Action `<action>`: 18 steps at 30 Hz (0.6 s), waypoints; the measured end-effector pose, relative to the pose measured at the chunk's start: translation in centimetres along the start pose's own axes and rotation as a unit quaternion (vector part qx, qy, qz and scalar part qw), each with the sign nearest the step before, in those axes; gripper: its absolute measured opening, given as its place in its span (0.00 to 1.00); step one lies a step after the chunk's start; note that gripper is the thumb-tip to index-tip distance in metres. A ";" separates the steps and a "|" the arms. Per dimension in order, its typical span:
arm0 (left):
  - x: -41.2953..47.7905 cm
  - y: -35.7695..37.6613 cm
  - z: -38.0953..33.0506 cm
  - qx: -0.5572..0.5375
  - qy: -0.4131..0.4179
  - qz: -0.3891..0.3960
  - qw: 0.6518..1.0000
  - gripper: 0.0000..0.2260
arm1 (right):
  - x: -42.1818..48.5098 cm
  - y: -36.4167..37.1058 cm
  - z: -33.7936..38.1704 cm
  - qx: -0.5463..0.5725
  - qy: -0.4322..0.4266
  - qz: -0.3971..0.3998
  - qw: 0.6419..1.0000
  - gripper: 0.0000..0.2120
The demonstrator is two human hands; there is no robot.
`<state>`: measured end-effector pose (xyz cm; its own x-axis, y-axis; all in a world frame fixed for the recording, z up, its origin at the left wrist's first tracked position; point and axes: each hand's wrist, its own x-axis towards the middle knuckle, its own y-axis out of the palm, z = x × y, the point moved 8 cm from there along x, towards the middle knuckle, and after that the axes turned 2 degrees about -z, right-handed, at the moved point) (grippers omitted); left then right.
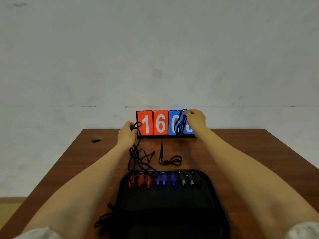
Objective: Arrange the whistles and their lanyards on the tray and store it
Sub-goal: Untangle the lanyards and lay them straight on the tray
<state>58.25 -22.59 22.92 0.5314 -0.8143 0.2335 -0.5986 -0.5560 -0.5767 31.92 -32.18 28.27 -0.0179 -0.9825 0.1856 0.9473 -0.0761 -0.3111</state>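
A black tray (165, 206) lies near me on the brown table. Along its far rim sit three red whistles (140, 181), three blue whistles (164, 181) and three black whistles (189, 181), each with a metal ring. My left hand (127, 134) grips a bundle of black lanyards (134, 152) that trails down toward the tray. My right hand (196, 120) holds up another black lanyard loop (180, 125) in front of the scoreboard. One loose lanyard (170, 160) lies on the table between tray and scoreboard. More cord (103, 219) hangs at the tray's near left.
A flip scoreboard (159, 123) with red and blue cards stands at the table's far edge against a pale wall. A round cable hole (96, 139) is at the far left of the table (250, 152). Floor shows at the lower left.
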 end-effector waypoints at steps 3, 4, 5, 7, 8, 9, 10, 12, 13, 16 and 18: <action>-0.8 3.0 -0.4 0.126 0.036 0.155 0.979 0.24 | -0.5 1.2 -0.7 -0.045 -0.005 0.049 0.998 0.08; -1.1 3.8 -0.2 0.187 0.051 0.189 0.963 0.26 | -0.7 1.7 -0.9 -0.076 -0.013 0.073 0.994 0.09; -1.3 4.2 -0.1 0.226 0.064 0.202 0.951 0.25 | -1.0 2.2 -0.9 -0.110 -0.024 0.097 0.989 0.09; -1.8 4.6 -1.4 0.199 0.091 0.183 0.958 0.21 | -1.8 3.1 -0.8 -0.160 -0.054 0.136 0.976 0.12; -2.1 4.7 -2.4 0.146 0.098 0.173 0.969 0.19 | -2.3 3.5 -0.6 -0.176 -0.071 0.151 0.970 0.12; -2.5 4.8 -3.4 0.081 0.095 0.174 0.977 0.18 | -2.8 3.7 -0.3 -0.191 -0.090 0.164 0.964 0.11; -2.9 5.1 -4.2 0.018 0.084 0.189 0.978 0.20 | -3.3 4.0 0.1 -0.207 -0.112 0.174 0.956 0.11; -3.9 5.7 -5.6 -0.065 0.069 0.229 0.969 0.23 | -4.1 4.3 0.7 -0.228 -0.148 0.186 0.944 0.12; -4.3 5.7 -6.2 -0.089 0.068 0.239 0.965 0.22 | -4.4 4.2 1.1 -0.231 -0.159 0.188 0.941 0.13; -4.9 5.1 -7.1 -0.121 0.081 0.234 0.961 0.11 | -5.3 3.6 2.0 -0.226 -0.179 0.191 0.938 0.12; -5.3 4.2 -7.2 -0.085 0.101 0.217 0.967 0.08 | -5.8 2.8 2.3 -0.219 -0.181 0.194 0.939 0.10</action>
<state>48.62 -21.85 24.85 0.0904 -0.9837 0.1555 -0.8382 -0.1595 -0.5215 35.42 -26.27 28.41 0.4870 -0.8341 0.2592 0.6363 0.1355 -0.7594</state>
